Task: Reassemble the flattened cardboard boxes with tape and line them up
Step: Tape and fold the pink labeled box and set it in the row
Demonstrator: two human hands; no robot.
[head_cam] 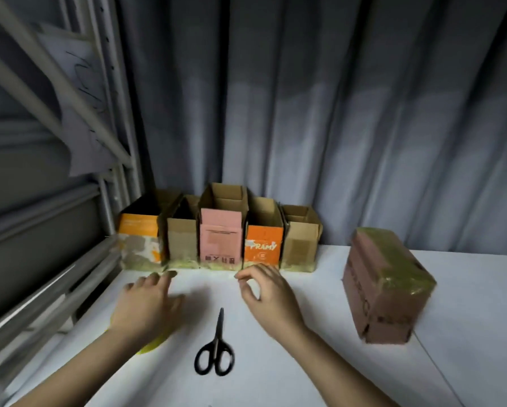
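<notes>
Scissors (214, 346) parked between both hands, ready for tape cuts. Left hand (148, 304) flat, fingers extended; right hand (268, 292) loosely curled, nothing gripped. Five boxes (220, 230) lined against curtain (334, 113).

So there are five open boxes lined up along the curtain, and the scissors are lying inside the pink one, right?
Not quite. The head view shows five open boxes lined up along the curtain, but the scissors lie on the white table, in front of the row and between the person's two hands, not inside the pink box.
</notes>
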